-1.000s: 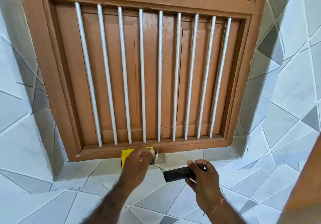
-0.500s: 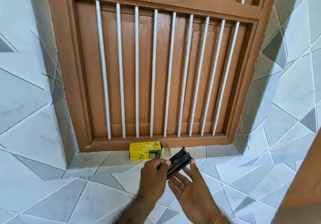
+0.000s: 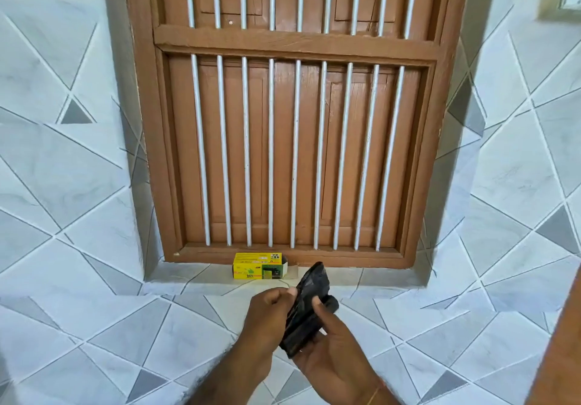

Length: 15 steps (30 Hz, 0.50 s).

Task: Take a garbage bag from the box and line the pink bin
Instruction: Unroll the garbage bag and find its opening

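Left hand (image 3: 270,312): near centre, curled, thumb and fingertips pinching the folded black bag (image 3: 306,307).
Right hand (image 3: 333,351): just right, palm up beneath it, thumb pressing on top.
Wrists: a thin band, seemingly, circles the right.

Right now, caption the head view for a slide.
Both hands unfold a folded black garbage bag before a yellow cardboard box.

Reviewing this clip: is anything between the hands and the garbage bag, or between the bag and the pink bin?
Nothing separates them: both the left hand and right hand already grip the folded black garbage bag, clear of the yellow box on the sill. The pink bin is out of view, so that path cannot be judged.
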{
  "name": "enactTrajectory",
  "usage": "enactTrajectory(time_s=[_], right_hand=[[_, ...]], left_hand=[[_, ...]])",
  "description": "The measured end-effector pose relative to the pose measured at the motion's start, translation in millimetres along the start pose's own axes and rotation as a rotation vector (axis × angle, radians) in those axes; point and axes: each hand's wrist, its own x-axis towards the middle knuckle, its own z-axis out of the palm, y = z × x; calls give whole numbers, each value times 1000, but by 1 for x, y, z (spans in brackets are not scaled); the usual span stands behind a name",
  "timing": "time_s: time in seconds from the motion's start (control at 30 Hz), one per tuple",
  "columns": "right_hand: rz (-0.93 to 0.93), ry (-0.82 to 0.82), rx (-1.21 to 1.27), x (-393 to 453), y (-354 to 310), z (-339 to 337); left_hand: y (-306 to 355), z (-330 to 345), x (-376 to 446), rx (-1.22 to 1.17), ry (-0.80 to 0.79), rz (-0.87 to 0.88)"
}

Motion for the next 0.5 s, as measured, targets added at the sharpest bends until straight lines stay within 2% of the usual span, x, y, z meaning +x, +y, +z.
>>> enactTrajectory(time_s=[0.1, 0.5], right_hand=[[29, -85, 3, -10, 1, -11], [63, -158, -35, -33, 37, -39]], left_hand=[[-4, 3, -18, -75, 19, -57], [-7, -57, -50, -270, 251, -129]])
